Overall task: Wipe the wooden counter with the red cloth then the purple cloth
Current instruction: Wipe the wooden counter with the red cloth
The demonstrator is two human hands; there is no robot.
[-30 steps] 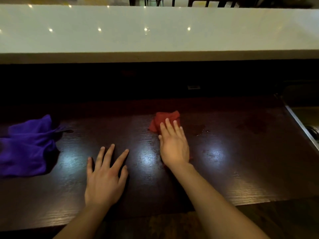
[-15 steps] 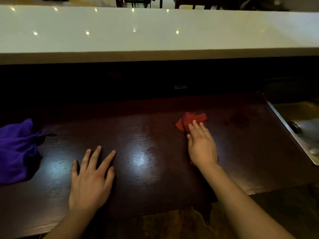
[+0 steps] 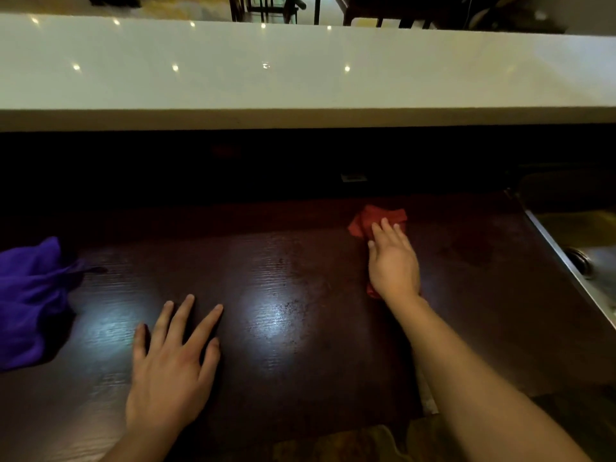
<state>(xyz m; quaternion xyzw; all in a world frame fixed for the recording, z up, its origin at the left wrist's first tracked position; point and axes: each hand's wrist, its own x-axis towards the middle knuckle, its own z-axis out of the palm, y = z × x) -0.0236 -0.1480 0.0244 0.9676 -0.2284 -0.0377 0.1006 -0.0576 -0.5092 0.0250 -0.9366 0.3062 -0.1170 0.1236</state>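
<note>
The dark wooden counter (image 3: 286,295) runs across the lower half of the view. My right hand (image 3: 393,261) presses flat on the red cloth (image 3: 366,218), which shows beyond my fingertips and a little under my wrist, at the right of the counter. My left hand (image 3: 170,361) lies flat on the bare wood at the near left, fingers spread, holding nothing. The purple cloth (image 3: 30,301) sits crumpled at the far left edge, apart from both hands.
A metal sink (image 3: 586,255) with a drain borders the counter on the right. A raised white bar top (image 3: 300,71) runs along the back, with a dark recess under it. Chair legs show beyond it.
My right hand has slid the red cloth to the right and slightly away, toward the sink. The left hand stays flat on the wood.
</note>
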